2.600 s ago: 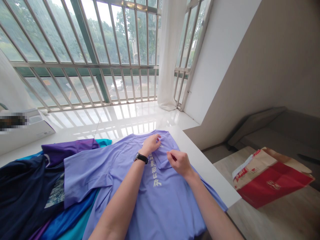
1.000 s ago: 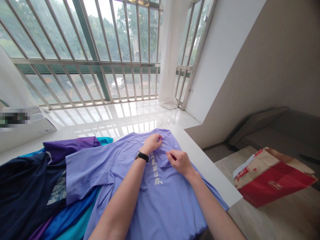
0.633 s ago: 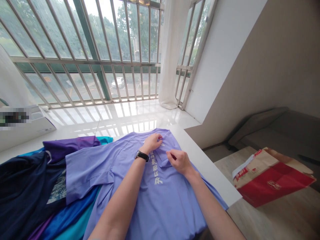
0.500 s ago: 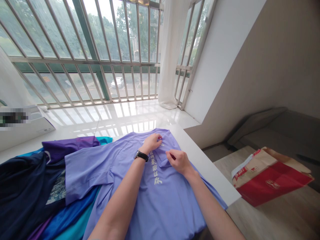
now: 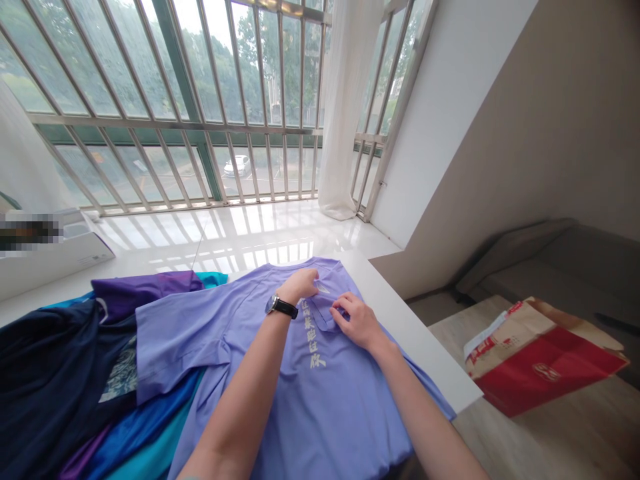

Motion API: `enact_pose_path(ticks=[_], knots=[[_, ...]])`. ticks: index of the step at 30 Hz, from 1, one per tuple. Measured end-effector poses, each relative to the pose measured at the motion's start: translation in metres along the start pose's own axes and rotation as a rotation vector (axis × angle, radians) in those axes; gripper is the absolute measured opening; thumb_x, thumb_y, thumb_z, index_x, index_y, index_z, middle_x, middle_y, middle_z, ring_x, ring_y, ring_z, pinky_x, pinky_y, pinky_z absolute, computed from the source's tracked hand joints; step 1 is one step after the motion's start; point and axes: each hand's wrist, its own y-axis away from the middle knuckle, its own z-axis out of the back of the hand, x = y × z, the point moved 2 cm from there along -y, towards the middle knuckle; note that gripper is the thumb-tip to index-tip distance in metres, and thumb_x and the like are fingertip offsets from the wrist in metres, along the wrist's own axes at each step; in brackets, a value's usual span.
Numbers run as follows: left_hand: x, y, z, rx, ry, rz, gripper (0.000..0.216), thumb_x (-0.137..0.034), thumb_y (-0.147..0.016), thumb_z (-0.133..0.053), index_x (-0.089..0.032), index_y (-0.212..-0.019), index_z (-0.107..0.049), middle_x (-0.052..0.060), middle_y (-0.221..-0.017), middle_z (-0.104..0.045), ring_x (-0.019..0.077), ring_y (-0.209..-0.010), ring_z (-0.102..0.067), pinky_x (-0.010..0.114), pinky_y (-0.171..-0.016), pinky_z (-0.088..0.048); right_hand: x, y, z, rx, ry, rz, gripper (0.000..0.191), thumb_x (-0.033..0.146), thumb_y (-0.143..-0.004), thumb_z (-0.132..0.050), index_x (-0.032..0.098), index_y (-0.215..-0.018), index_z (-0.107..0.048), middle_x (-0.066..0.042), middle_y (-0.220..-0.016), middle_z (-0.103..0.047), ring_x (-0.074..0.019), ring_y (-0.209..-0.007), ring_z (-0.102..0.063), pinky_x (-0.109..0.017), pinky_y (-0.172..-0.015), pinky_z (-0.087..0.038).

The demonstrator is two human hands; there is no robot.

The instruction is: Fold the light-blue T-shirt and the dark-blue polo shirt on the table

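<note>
A lavender T-shirt (image 5: pixel 280 373) lies spread over the white surface, its collar toward the window. Pale characters (image 5: pixel 311 333) run down its front. My left hand (image 5: pixel 300 285), with a black-strapped watch (image 5: pixel 281 307) on the wrist, pinches the cloth below the collar. My right hand (image 5: pixel 356 321) rests at a folded-over flap of the shirt, right of the lettering. Its fingers are bent but loosened and apart, with the fingertips touching the cloth. One sleeve (image 5: pixel 175 337) stretches out to the left.
A pile of dark navy (image 5: pixel 50 373), purple (image 5: pixel 145 293) and blue clothes lies left. Behind it sits a white box (image 5: pixel 65 257). A barred window and white curtain (image 5: pixel 343 133) stand beyond the white ledge (image 5: pixel 240 233). A red and tan paper bag (image 5: pixel 550 360) is at lower right.
My right hand has loosened from a tight pinch, its fingers spreading a little on the cloth. My left hand has shifted slightly, still at the shirt's upper front. The camera view has moved slightly.
</note>
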Motion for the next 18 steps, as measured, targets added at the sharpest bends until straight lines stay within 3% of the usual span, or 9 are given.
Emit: enact_pose_path(ticks=[6,13,18], knots=[[0.004,-0.002,-0.004,0.012,0.001,-0.011,0.045,-0.004,-0.074,-0.059,-0.019,-0.116,-0.066,0.008,-0.106,-0.074,0.0231,-0.099,-0.069,0.028,-0.083,-0.052,-0.001,-0.001,0.002,-0.018,-0.011,0.005,0.016,0.032,-0.094,-0.055,0.022,-0.087,-0.066,-0.002,-0.097,-0.066,-0.0155,-0.082,-0.063,-0.027,-0.076,-0.049],[0.003,0.0,0.0,0.03,0.013,-0.015,0.042,-0.011,-0.074,-0.064,-0.021,-0.114,-0.067,0.006,-0.102,-0.074,0.0221,-0.095,-0.069,0.026,-0.08,-0.052,-0.01,-0.001,0.003,-0.066,-0.044,-0.026,0.017,0.03,-0.092,-0.054,0.023,-0.103,-0.065,-0.003,-0.101,-0.067,-0.0147,-0.075,-0.063,-0.028,-0.076,-0.05],[-0.001,0.006,0.007,0.076,0.024,-0.002,0.044,-0.015,-0.072,-0.066,-0.021,-0.116,-0.067,0.006,-0.106,-0.073,0.022,-0.092,-0.069,0.026,-0.076,-0.053,-0.031,-0.036,0.013,-0.101,-0.034,-0.108,0.025,0.024,-0.09,-0.049,0.02,-0.108,-0.066,-0.007,-0.114,-0.067,-0.0142,-0.074,-0.065,-0.029,-0.081,-0.051]])
